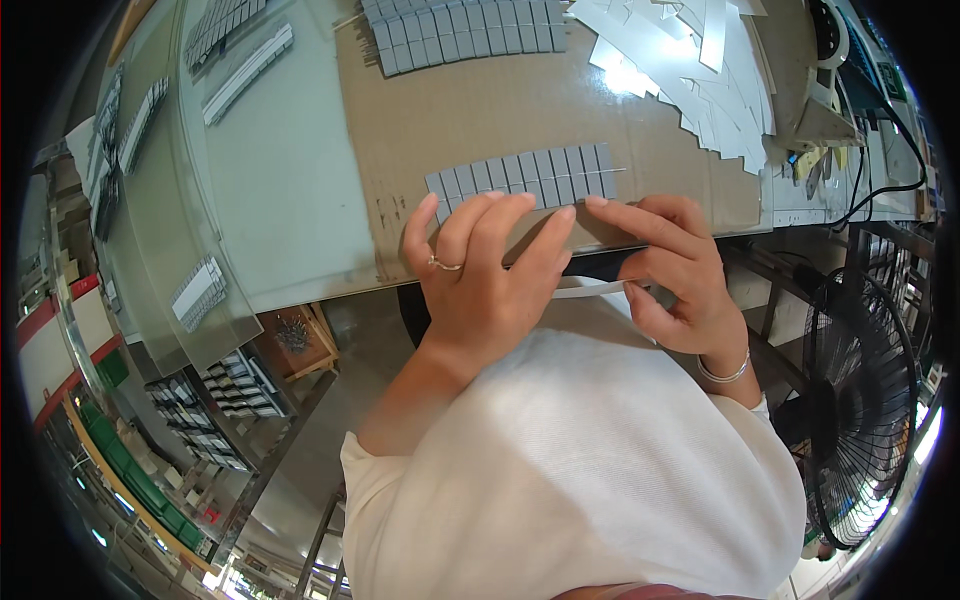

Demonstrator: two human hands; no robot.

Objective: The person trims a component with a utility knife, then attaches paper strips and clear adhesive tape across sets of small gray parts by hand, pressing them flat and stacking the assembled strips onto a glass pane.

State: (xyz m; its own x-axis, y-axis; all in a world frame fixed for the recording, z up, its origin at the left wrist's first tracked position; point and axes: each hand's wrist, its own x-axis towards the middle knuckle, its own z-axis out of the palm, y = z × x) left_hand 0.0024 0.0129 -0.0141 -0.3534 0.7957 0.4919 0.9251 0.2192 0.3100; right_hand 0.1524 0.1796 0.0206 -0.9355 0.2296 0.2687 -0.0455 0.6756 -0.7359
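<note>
A row of small grey rectangular pieces [520, 172] lies on a brown cardboard sheet [400, 130] near the table's front edge, with a thin wire-like line across it that sticks out at the right end. My left hand [490, 265] reaches over its near edge, fingers spread and fingertips resting along the pieces. At the near right corner, the index finger of my right hand [675, 260] points to the row, close to my left index finger. Between the right thumb and a bent finger is a narrow white strip [590, 291], which runs left below the table edge, partly behind my left hand.
A larger block of similar grey rows [465, 35] lies at the far side of the cardboard. Loose white strips [690, 90] are heaped at the far right. More rows [248, 75] lie on the left of the table. A black fan [860, 400] stands close by my right arm.
</note>
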